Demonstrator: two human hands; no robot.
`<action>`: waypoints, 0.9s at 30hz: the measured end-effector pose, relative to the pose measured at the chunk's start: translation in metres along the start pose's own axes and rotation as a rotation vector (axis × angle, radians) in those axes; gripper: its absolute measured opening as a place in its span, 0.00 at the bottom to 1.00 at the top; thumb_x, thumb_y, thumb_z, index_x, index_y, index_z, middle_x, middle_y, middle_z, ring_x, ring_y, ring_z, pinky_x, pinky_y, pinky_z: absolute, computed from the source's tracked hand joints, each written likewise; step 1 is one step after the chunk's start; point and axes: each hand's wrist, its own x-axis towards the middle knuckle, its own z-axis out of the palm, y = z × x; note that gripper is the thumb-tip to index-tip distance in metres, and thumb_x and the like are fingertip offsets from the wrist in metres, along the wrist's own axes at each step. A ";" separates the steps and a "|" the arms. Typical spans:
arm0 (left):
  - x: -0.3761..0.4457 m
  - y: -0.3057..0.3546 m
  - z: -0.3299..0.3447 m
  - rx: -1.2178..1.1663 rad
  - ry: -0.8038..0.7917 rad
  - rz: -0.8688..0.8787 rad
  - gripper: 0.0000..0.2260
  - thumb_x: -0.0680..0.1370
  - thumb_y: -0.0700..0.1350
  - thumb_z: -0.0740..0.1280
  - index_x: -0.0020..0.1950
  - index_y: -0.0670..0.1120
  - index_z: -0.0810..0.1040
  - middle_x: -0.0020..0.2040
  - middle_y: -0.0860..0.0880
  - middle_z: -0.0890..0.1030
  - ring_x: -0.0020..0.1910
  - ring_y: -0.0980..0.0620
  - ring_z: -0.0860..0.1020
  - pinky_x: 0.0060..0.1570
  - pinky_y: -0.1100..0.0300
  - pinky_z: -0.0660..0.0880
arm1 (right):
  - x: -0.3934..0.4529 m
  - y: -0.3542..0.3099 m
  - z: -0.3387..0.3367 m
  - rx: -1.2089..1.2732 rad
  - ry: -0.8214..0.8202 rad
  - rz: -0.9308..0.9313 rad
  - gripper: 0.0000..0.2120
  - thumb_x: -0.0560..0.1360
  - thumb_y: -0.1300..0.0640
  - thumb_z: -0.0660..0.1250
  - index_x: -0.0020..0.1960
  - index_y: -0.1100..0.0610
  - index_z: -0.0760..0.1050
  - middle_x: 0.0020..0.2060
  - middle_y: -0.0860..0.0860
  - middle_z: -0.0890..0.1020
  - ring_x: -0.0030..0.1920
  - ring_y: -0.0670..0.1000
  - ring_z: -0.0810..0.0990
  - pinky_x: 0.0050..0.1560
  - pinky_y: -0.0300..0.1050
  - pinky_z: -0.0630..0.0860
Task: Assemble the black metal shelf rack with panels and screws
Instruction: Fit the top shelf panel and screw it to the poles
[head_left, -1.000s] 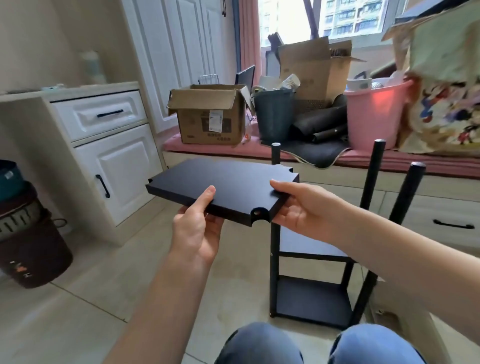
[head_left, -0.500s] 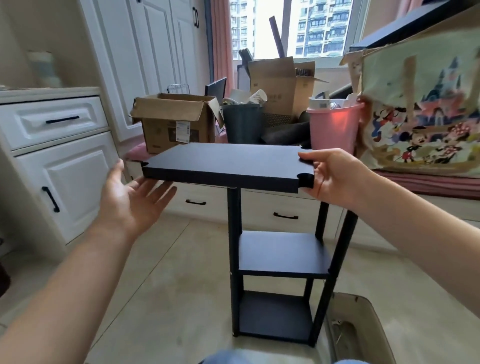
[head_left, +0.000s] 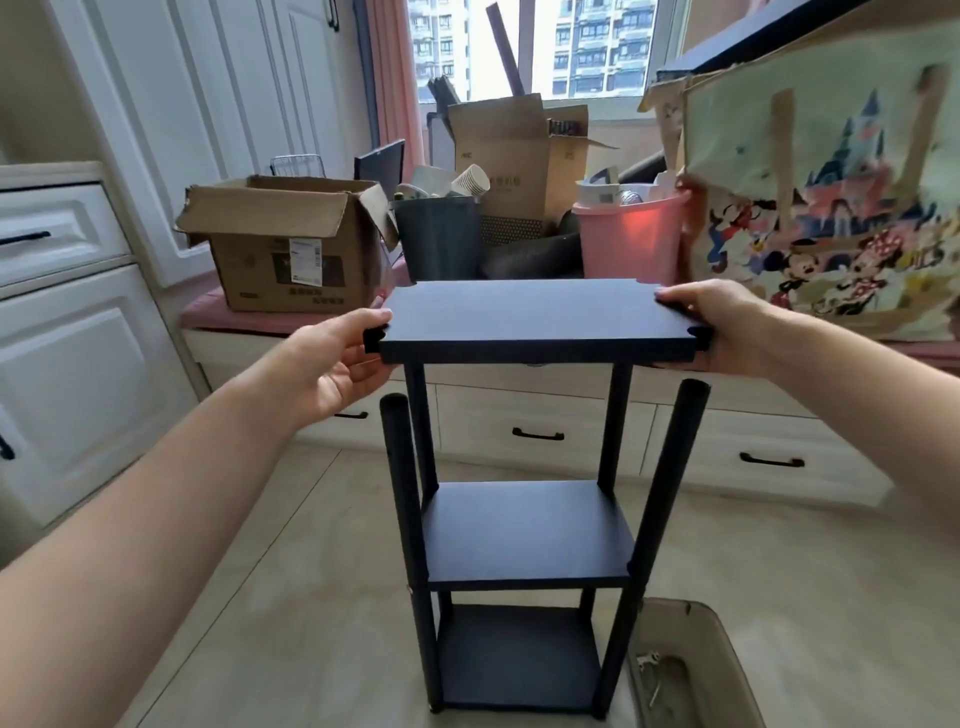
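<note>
You hold the black panel (head_left: 535, 319) level above the rack's posts (head_left: 675, 467), left hand (head_left: 332, 364) and right hand (head_left: 727, 327) each clamped on a short end. It looks stiff and light; keep each grip beside the corner notches.

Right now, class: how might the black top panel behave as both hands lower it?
The black top panel probably stays stiff: held only at its ends by the left hand and right hand, it shows no sag. Likely fairly light. Its smooth finish might slip.
</note>
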 end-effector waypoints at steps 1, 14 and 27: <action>0.006 -0.004 0.002 0.007 -0.008 0.007 0.09 0.77 0.44 0.72 0.54 0.42 0.78 0.40 0.45 0.86 0.35 0.50 0.85 0.36 0.60 0.82 | 0.006 0.005 -0.004 -0.038 0.001 -0.009 0.09 0.78 0.54 0.66 0.54 0.58 0.74 0.39 0.52 0.80 0.33 0.49 0.80 0.27 0.42 0.80; 0.030 -0.044 0.004 -0.065 -0.088 -0.053 0.10 0.75 0.45 0.70 0.54 0.44 0.78 0.35 0.50 0.81 0.29 0.55 0.78 0.29 0.63 0.77 | 0.046 0.034 -0.017 -0.108 -0.066 -0.056 0.07 0.79 0.54 0.65 0.48 0.59 0.76 0.39 0.53 0.79 0.35 0.51 0.76 0.37 0.42 0.69; 0.030 -0.049 0.001 -0.185 0.031 -0.014 0.12 0.72 0.48 0.73 0.53 0.45 0.80 0.37 0.50 0.84 0.32 0.52 0.82 0.33 0.60 0.80 | 0.045 0.037 -0.008 -0.199 -0.145 -0.044 0.16 0.79 0.51 0.64 0.62 0.60 0.75 0.47 0.55 0.75 0.35 0.50 0.74 0.36 0.44 0.65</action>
